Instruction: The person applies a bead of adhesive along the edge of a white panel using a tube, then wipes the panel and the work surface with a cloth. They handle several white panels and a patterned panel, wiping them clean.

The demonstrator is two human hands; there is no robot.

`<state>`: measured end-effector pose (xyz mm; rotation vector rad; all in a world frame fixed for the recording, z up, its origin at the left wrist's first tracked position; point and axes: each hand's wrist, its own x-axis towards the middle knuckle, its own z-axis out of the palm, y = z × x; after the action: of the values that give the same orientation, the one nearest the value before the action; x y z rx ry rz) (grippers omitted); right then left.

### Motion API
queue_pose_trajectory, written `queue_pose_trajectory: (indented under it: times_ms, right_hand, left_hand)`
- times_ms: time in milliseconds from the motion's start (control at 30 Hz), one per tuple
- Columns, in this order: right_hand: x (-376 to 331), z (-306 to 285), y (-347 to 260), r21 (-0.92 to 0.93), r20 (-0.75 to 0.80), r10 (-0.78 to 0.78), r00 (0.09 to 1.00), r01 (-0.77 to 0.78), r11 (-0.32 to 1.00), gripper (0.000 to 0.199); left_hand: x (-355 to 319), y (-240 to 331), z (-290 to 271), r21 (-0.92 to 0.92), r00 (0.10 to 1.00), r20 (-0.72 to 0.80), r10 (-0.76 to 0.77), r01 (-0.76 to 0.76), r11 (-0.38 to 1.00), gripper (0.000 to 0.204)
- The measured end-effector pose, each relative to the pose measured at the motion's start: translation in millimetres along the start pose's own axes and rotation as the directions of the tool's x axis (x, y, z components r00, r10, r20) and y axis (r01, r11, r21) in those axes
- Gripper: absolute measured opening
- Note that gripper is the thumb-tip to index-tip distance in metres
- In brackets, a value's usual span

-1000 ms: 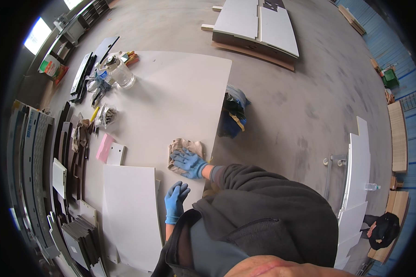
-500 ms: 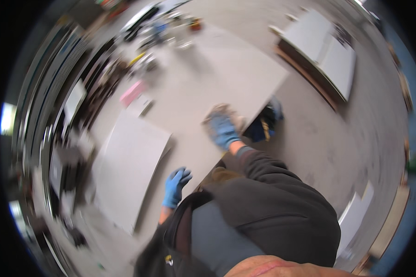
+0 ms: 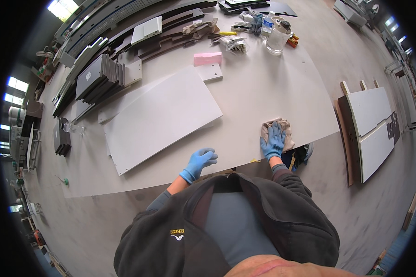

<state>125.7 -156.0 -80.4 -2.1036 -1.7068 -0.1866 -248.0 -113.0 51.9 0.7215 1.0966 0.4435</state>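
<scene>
My right hand, in a blue glove, lies over a crumpled beige rag, pressing it on the pale tabletop by the front edge, toward the right corner. The fingers stretch across the cloth, and the palm side is hidden. My left hand, gloved alike, hovers near the front edge with its fingers loosely bent and nothing visible in them. Beyond it lies a large white panel, tilted across another pale board. A pink block rests behind that panel, against a small white piece with holes.
Toward the back stand a clear jug, gloves and a plastic bag of small parts. Stacked dark panels occupy the left side. Right of the table, white boards lie on a low stack. Dark cloth hangs below the table edge.
My view has swung round and become sharp, so the table's front edge now runs more level. My right hand stays on the rag; my left hand remains near the front edge.
</scene>
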Motion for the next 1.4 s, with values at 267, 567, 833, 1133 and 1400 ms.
queue_pose_trajectory:
  times_ms: [267, 567, 833, 1133, 1400]
  right_hand:
    - [0, 0, 0, -0.039, 0.038, 0.019, 0.999, -0.018, 0.999, 0.064]
    - [0, 3, 4, 0.067, -0.053, 0.041, 0.998, -0.038, 0.997, 0.057]
    - [-40, -36, 99, 0.073, -0.038, 0.304, 0.952, -0.301, 0.951, 0.050]
    - [-184, -154, 337, 0.853, 0.510, 0.798, 0.320, -0.075, -0.516, 0.052]
    - [-261, -276, 467, 0.631, 0.618, 0.539, 0.572, 0.048, -0.774, 0.064]
  left_hand:
    - [6, -3, -3, 0.026, 0.999, -0.028, -0.019, 0.020, 0.999, 0.045]
    - [63, -20, 39, 0.117, 0.973, 0.219, -0.072, 0.047, 0.992, 0.043]
    - [124, -30, 166, 0.520, 0.950, 0.312, 0.011, -0.180, 0.835, 0.041]
    - [183, -112, 368, 0.973, 0.861, 0.098, 0.499, -0.188, 0.133, 0.066]
    - [211, -168, 434, 0.956, 0.800, -0.151, 0.581, 0.268, -0.121, 0.117]
